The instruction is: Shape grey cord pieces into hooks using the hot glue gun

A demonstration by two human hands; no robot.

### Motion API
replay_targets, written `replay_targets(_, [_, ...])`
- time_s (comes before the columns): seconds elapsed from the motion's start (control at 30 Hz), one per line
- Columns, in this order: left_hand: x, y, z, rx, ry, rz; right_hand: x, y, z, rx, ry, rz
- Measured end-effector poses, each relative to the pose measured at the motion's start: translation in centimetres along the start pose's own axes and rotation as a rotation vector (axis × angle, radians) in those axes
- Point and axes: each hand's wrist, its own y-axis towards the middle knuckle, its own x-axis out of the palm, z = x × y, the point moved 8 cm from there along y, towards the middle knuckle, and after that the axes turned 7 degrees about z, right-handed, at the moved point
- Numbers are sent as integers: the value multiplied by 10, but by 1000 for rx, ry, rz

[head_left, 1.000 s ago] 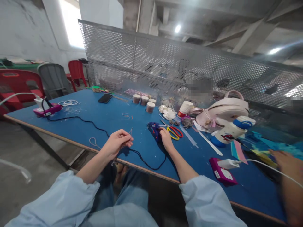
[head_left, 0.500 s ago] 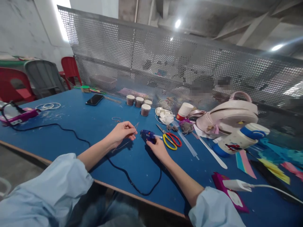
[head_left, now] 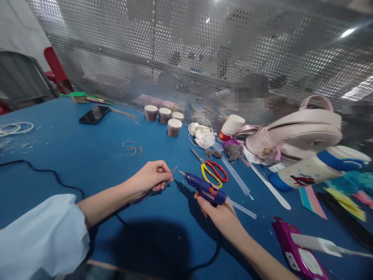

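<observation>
The scissors [head_left: 215, 171] lie on the blue tabletop [head_left: 96, 155]. On their near side, the right hand [head_left: 220, 212] has its grip closed around the glue gun [head_left: 204, 187], nozzle pointing left. Left of the scissors, the left hand [head_left: 156, 177] has its grip nearly closed, thumb and fingers pinching a strand [head_left: 175, 168]; it looks too fine to say whether cord or wire. The strand's tip is near the nozzle. Beyond the scissors to the left stand four cups [head_left: 174, 128]; yarn [head_left: 234, 151] lies to their right, with the bottle [head_left: 310, 171] farther right.
</observation>
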Motion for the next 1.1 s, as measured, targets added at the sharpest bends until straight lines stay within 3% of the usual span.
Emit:
replay_targets(0.27, [-12, -9, -12, -78, 17, 95, 1, -4, 6, 68, 61, -39])
replay_targets(0.4, [-19, -13, -11, -39, 11, 109, 7, -3, 4, 35, 69, -57])
replay_targets(0.7, [-15, -11, -18, -73, -35, 56, 16, -4, -2, -96, 53, -69])
replay_targets(1.1, [-14, -16, -20, -161, -91, -77, 23, -10, -6, -120, 69, -86])
